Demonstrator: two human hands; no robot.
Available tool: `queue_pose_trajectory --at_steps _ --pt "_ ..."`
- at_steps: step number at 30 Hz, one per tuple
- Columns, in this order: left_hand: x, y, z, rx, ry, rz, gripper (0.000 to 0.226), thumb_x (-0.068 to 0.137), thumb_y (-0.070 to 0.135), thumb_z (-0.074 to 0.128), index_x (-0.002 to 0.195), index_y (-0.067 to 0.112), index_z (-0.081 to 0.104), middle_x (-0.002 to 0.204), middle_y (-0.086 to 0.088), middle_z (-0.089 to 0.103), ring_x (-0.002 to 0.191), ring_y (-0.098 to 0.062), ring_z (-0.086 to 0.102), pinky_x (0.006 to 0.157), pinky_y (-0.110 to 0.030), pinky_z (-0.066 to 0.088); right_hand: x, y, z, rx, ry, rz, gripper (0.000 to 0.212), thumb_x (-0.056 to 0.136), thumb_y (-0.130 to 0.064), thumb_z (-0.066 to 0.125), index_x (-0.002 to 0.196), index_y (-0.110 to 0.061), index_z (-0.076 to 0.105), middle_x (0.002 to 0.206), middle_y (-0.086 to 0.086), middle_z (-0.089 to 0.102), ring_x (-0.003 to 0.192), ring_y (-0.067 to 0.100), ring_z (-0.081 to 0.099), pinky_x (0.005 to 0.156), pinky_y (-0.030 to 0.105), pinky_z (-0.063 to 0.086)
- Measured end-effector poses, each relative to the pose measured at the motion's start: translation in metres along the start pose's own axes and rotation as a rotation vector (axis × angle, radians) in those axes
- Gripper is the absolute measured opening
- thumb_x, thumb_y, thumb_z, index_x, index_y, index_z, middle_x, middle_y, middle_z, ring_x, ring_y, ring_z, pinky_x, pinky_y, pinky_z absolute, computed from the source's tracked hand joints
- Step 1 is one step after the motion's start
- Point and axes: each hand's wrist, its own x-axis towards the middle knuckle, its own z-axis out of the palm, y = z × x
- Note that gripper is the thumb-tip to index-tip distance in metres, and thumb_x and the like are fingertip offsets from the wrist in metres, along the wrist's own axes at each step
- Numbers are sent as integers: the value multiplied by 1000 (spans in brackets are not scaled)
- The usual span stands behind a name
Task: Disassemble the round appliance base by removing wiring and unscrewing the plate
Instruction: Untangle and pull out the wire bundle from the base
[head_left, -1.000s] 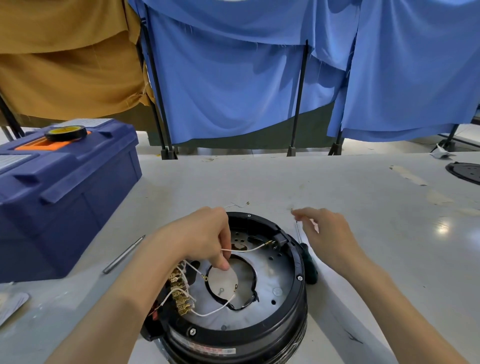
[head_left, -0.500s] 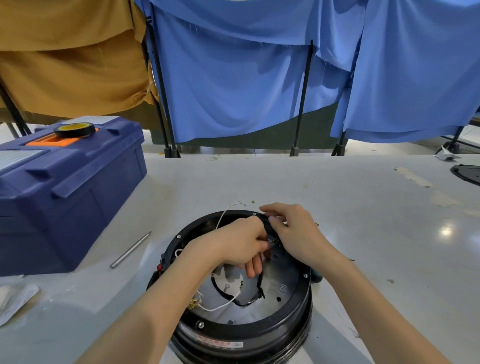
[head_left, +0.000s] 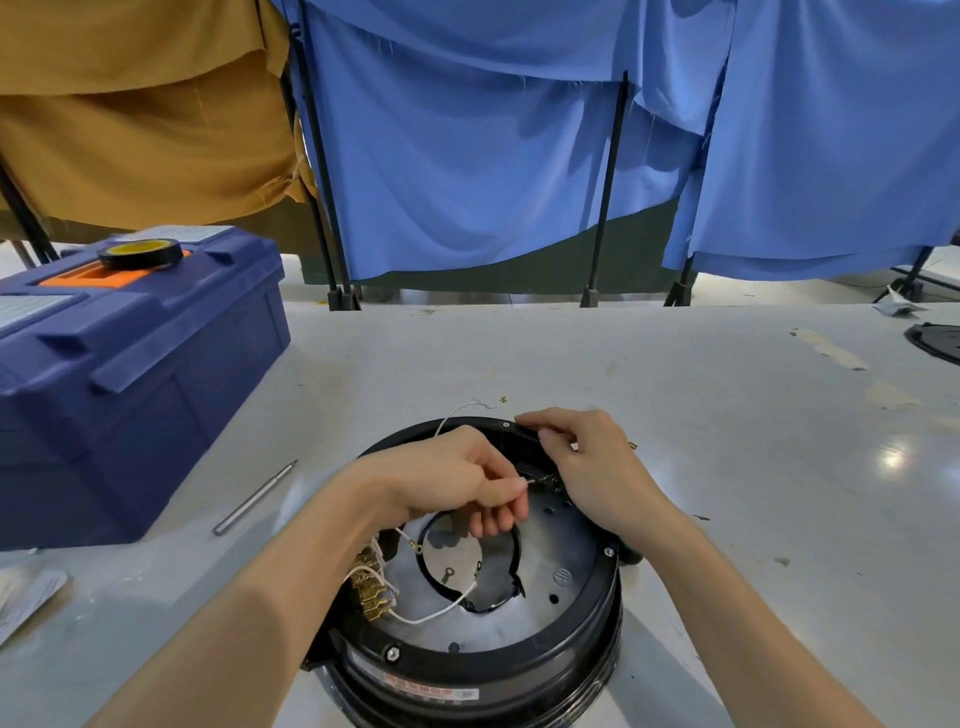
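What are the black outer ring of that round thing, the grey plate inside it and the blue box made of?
The black outer ring looks like moulded plastic, semi-gloss, with soft highlights. The grey plate is probably sheet metal: dull, matte, with punched holes. The blue box seems plastic too, satin smooth, with moulded latches and ribs.

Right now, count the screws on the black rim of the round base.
3. Far screw beside the right hand, right-side screw, near screw. The left forearm covers the rim on its left side, so more may be hidden.
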Motion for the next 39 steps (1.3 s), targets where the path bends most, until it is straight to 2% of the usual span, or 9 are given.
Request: queue_pose_trajectory --at_steps 9,13,18,23,25,27,30,34,39 --pt "-3 18 -24 203 10 -25 29 86 34 69 69 12 76 56 2 64 50 -5 55 54 -17 47 -1 2 0 72 13 20 33 98 -9 44 114 -20 71 102 -9 71 93 -1 62 69 -1 40" --pt "-2 14 -24 184 55 39 41 85 49 63 58 20 72 52 11 60 48 1 50 53 -10 42 -1 1 0 75 15 32 34 98 -10 43 115 -21 70 104 -9 71 96 2 63 71 0 42" --pt "-4 1 -21 40 8 173 41 95 45 48 87 19 79 98 15 64 87 3 55 78 -27 40 -2 1 0 71 14 31 34 98 -9 43 116 -20 70 107 -7 71 100 5 63 78 5 44" --pt "-4 -11 -22 -170 -101 271 42 98 32 44 106 4 73 126 4 57 110 -7 50 83 -34 32 -3 0 -1 84 7 29 35 98 -8 42 114 -20 71 106 -8 72 100 2 63 76 2 43" --pt "-2 -13 -21 -200 -146 287 42 98 30 44 107 0 71 126 3 59 120 -21 49 100 -41 32 -3 1 -1 85 11 39 34 99 -10 42 115 -20 70 107 -8 71 100 2 62 75 0 42" --pt "0 -13 -19 -241 -163 303 40 97 30 46 104 0 72 122 0 63 123 -19 51 109 -35 34 -3 1 -1 85 5 42 33 99 -10 43 116 -20 70 108 -8 70 99 0 61 74 -1 42" --pt "2 -11 -14 -337 -129 328 35 95 28 49 91 6 75 110 -3 68 119 -19 57 95 -28 42 -4 0 -2 101 -5 45 31 100 -12 44 116 -20 70 106 -7 71 100 2 63 78 5 45" --pt "10 -11 -9 -505 -147 295 37 93 29 51 69 9 71 86 -6 68 98 -21 63 75 -27 48 -3 -1 -1 153 -29 50 24 99 -18 51 113 -18 70 102 -4 74 100 7 66 91 28 52" --pt "13 -13 -8 -611 -189 291 41 95 28 47 61 7 57 76 -10 64 100 -25 65 88 -31 52 -2 -1 0 167 -41 61 23 97 -12 53 114 -15 68 107 -1 72 105 8 65 96 33 51"
